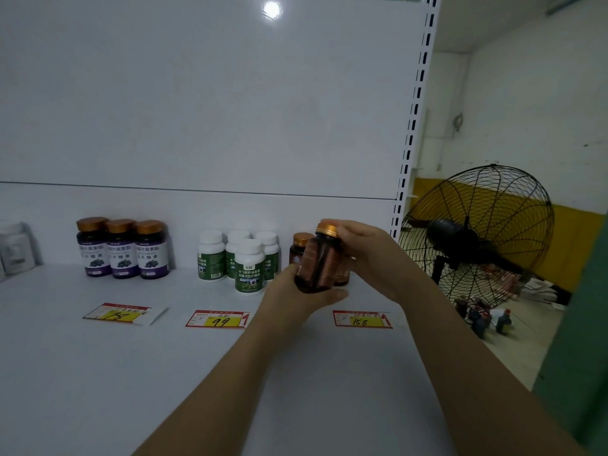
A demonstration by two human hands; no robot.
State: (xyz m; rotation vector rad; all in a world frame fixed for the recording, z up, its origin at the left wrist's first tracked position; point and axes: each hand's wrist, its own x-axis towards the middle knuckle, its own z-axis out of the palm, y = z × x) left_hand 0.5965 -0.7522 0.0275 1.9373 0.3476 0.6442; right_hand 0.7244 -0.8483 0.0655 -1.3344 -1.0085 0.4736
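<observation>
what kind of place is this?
Probably a small shop or pharmacy: a white display shelf with a slotted upright, supplement bottles grouped by kind, and handwritten price tags in front of each group.

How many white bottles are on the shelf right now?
4 white bottles, clustered behind the 99 price tag: one left, one at the back, one in front, one right. Others could be hidden behind them.
</observation>
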